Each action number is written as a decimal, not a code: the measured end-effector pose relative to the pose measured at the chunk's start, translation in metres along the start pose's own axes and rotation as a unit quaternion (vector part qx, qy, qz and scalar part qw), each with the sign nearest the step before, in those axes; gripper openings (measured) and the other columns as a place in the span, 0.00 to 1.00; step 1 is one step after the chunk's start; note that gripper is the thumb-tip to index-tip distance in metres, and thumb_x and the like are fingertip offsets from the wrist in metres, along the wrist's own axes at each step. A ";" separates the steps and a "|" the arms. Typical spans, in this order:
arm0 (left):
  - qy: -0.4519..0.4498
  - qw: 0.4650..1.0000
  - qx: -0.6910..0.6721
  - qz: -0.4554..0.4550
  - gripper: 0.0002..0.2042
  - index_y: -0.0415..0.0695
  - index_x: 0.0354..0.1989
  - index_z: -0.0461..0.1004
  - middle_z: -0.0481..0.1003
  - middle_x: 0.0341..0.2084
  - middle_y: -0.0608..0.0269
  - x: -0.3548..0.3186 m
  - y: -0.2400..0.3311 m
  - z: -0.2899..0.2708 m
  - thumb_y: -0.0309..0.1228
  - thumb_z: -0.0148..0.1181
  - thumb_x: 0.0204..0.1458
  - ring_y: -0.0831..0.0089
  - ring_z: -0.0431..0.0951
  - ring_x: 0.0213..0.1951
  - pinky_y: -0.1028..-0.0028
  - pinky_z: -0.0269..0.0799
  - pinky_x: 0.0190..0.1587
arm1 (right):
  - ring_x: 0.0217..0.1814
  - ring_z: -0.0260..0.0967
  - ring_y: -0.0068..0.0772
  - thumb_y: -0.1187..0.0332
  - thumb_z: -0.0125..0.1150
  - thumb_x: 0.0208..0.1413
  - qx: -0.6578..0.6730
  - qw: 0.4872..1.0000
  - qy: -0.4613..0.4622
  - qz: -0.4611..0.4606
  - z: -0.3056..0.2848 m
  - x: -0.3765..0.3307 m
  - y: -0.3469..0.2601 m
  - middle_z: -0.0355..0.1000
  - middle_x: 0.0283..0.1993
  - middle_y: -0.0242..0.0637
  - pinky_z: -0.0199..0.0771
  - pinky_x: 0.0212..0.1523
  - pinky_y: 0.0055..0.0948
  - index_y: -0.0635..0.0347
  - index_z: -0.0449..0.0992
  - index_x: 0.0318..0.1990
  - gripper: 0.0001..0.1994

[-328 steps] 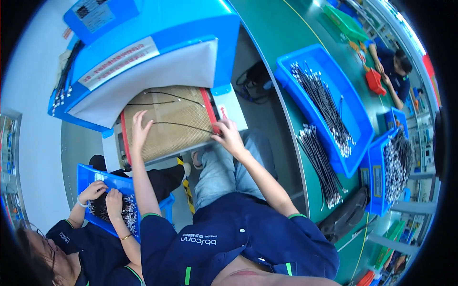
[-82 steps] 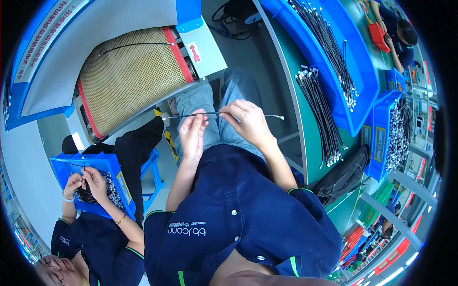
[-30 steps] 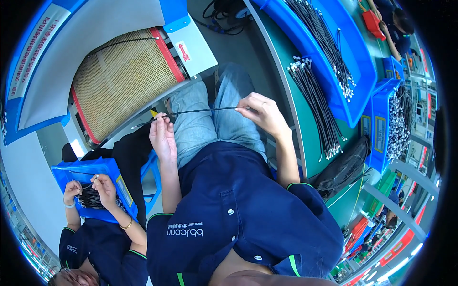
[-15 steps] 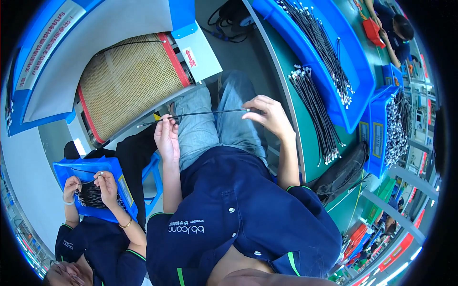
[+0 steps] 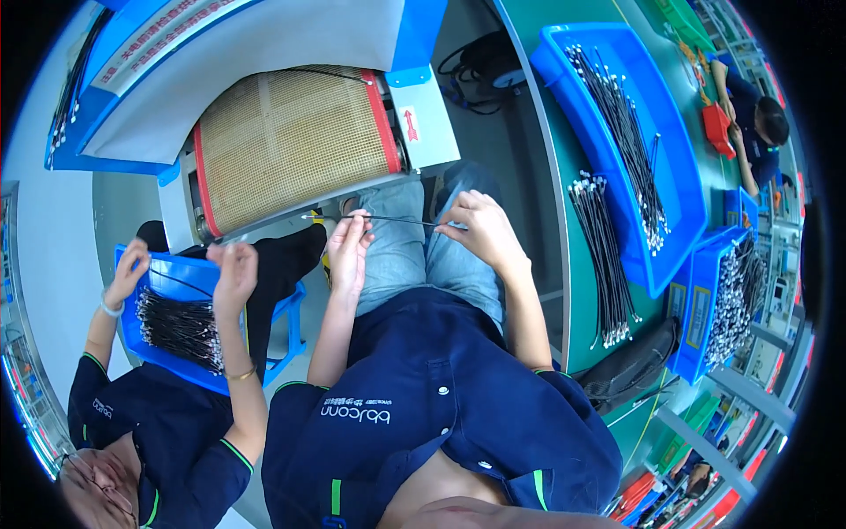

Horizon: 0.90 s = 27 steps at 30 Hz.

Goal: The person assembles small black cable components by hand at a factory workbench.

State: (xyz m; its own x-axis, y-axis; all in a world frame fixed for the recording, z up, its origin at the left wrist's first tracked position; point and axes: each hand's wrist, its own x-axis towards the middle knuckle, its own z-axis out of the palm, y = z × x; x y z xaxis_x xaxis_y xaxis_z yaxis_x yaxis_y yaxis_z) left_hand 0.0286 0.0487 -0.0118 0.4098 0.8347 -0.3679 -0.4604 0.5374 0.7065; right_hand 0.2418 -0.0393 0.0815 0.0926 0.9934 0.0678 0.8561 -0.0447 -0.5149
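Note:
A short black cable (image 5: 397, 219) with pale connector ends stretches between my two hands above my lap. My left hand (image 5: 350, 251) pinches it near its left end, and a small connector tip sticks out past the fingers. My right hand (image 5: 483, 231) is closed on the other end, whose connector is hidden by the fingers. Just beyond my hands is a tan mesh conveyor belt (image 5: 291, 145) with red edges. Another black cable (image 5: 328, 74) lies across the far part of that belt.
To the right, a green table (image 5: 577, 309) carries a bundle of black cables (image 5: 604, 264), a long blue bin (image 5: 683, 176) of cables and a second blue bin (image 5: 696, 304). At left, a co-worker holds a cable over a blue bin (image 5: 132, 331). A blue-and-white machine hood (image 5: 264, 44) covers the belt's far end.
The whole view has shifted. My right hand has closed in toward my left, and its thumb and fingers now cover the cable end that showed before. The co-worker's hands have moved apart.

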 end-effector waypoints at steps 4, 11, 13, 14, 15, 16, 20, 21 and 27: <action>-0.003 1.000 0.003 -0.009 0.08 0.40 0.41 0.75 0.74 0.37 0.66 0.004 0.001 -0.001 0.29 0.54 0.58 0.82 0.73 0.37 0.81 0.71 0.36 | 0.34 0.66 0.33 0.65 0.67 0.43 0.013 1.000 0.002 -0.007 0.006 0.002 0.003 0.66 0.28 0.32 0.64 0.38 0.31 0.56 0.78 0.26 0.07; -0.090 0.990 0.055 -0.095 0.13 0.38 0.45 0.68 0.73 0.35 0.60 0.001 0.017 0.011 0.35 0.43 0.63 0.76 0.74 0.38 0.75 0.71 0.42 | 0.31 0.67 0.33 0.66 0.68 0.42 0.015 0.999 0.024 0.033 0.009 0.020 0.003 0.68 0.26 0.32 0.62 0.35 0.30 0.57 0.78 0.26 0.07; -0.178 0.969 0.119 -0.123 0.15 0.39 0.37 0.67 0.72 0.33 0.57 -0.010 0.019 0.019 0.36 0.36 0.65 0.72 0.74 0.38 0.71 0.71 0.44 | 0.30 0.68 0.32 0.67 0.68 0.42 0.021 0.999 0.036 0.030 0.013 0.030 0.005 0.68 0.26 0.33 0.64 0.35 0.30 0.58 0.78 0.26 0.06; -0.228 0.959 0.120 -0.117 0.13 0.38 0.35 0.67 0.72 0.32 0.56 -0.019 0.025 0.030 0.34 0.38 0.63 0.71 0.74 0.38 0.70 0.70 0.45 | 0.30 0.68 0.32 0.67 0.68 0.42 0.029 0.998 0.046 0.028 0.016 0.036 0.006 0.69 0.26 0.33 0.65 0.34 0.30 0.58 0.78 0.26 0.06; -0.271 0.942 0.150 -0.130 0.11 0.38 0.34 0.66 0.72 0.31 0.56 -0.029 0.036 0.046 0.31 0.39 0.62 0.69 0.74 0.38 0.69 0.69 0.46 | 0.30 0.68 0.32 0.67 0.68 0.42 0.029 0.998 0.047 0.028 0.020 0.042 0.008 0.69 0.26 0.33 0.65 0.34 0.30 0.58 0.78 0.26 0.06; -0.346 0.926 0.109 -0.106 0.11 0.37 0.35 0.68 0.72 0.32 0.59 -0.037 0.040 0.053 0.31 0.42 0.61 0.73 0.74 0.38 0.72 0.69 0.46 | 0.29 0.68 0.34 0.66 0.67 0.43 0.055 0.996 0.063 0.023 0.024 0.048 0.010 0.68 0.26 0.34 0.65 0.34 0.32 0.58 0.78 0.26 0.07; -0.541 0.835 -0.077 -0.064 0.06 0.39 0.28 0.67 0.71 0.26 0.57 -0.076 0.082 0.102 0.25 0.44 0.55 0.66 0.74 0.34 0.70 0.68 0.40 | 0.28 0.69 0.39 0.65 0.66 0.43 0.113 0.990 0.079 0.030 0.051 0.084 0.005 0.68 0.26 0.37 0.68 0.32 0.37 0.59 0.78 0.25 0.08; -0.601 0.785 -0.130 -0.078 0.08 0.41 0.24 0.67 0.72 0.23 0.60 -0.080 0.096 0.117 0.25 0.45 0.54 0.66 0.74 0.31 0.69 0.69 0.39 | 0.29 0.70 0.41 0.65 0.65 0.43 0.114 0.990 0.077 0.022 0.055 0.093 0.006 0.68 0.26 0.38 0.69 0.33 0.38 0.60 0.78 0.26 0.08; -0.738 0.587 -0.333 -0.012 0.10 0.47 0.13 0.66 0.65 0.12 0.68 -0.108 0.121 0.158 0.22 0.44 0.44 0.68 0.67 0.16 0.63 0.65 0.50 | 0.32 0.72 0.45 0.66 0.64 0.43 0.055 0.994 0.090 0.034 0.088 0.138 0.008 0.71 0.29 0.42 0.72 0.36 0.39 0.60 0.79 0.25 0.07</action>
State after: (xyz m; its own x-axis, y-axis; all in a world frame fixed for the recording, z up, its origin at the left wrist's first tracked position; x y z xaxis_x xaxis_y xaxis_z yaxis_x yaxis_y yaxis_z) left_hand 0.0531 0.0046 0.2087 0.4325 0.0774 0.8983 -0.4457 0.8845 0.1383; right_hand 0.2164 0.1064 0.0112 0.2473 0.9527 0.1766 0.7842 -0.0897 -0.6139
